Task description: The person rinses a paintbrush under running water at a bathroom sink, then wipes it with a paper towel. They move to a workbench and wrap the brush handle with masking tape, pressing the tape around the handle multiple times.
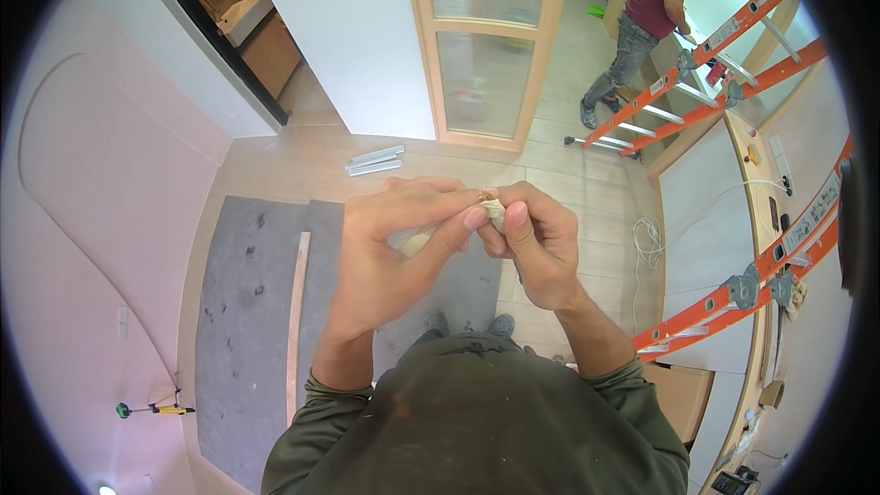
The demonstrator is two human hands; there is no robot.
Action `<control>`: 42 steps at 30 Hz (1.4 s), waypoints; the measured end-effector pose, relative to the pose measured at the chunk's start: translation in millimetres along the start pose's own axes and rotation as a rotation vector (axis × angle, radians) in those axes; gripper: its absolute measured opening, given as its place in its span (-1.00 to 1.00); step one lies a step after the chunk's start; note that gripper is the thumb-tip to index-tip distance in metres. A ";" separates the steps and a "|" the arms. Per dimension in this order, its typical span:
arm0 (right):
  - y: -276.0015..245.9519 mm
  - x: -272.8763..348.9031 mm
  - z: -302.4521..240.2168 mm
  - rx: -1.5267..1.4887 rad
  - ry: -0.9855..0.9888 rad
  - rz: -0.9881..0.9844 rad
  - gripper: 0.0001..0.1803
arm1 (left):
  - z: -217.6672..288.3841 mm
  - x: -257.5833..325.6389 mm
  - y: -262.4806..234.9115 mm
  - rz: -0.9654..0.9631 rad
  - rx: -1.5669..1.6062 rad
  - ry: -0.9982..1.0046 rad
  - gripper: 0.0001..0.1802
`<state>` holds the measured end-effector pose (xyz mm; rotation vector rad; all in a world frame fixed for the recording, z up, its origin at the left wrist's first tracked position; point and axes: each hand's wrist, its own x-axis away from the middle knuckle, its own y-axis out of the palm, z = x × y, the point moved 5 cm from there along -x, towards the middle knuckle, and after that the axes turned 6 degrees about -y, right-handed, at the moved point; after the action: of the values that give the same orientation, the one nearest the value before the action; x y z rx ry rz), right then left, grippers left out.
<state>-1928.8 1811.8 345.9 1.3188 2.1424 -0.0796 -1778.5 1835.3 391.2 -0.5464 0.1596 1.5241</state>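
Both my hands meet in front of my chest, pinching a small cream-coloured, crumpled piece with a brownish tip. My left hand grips it from the left between thumb and fingertips. Another pale part shows in the gap below its index finger; whether it belongs to the same piece, I cannot tell. From the right, my right hand presses its thumb against the piece, with its fingers curled behind. A thin dark edge shows under the right palm; what it is stays hidden.
A grey mat with a long wooden strip covers floor at left. Metal channels lie ahead near a glazed wooden door. Orange ladders and a cluttered counter stand right. A person works beyond.
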 end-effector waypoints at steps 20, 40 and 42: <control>4.5 -4.0 -8.7 -0.039 0.009 0.036 -0.87 | -18.1 3.6 5.8 -0.037 0.298 -0.081 -0.84; -2.6 -2.5 -11.7 0.088 -0.258 0.111 -0.88 | -29.2 5.7 11.3 -0.002 0.428 -0.067 -0.85; -3.7 -1.8 -12.3 0.058 -0.227 0.114 -0.88 | -29.2 7.9 12.1 0.028 0.438 -0.062 -0.85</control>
<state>-1937.0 1812.9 355.8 1.3921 1.8838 -0.2353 -1782.9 1829.2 359.4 -0.1483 0.4427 1.4739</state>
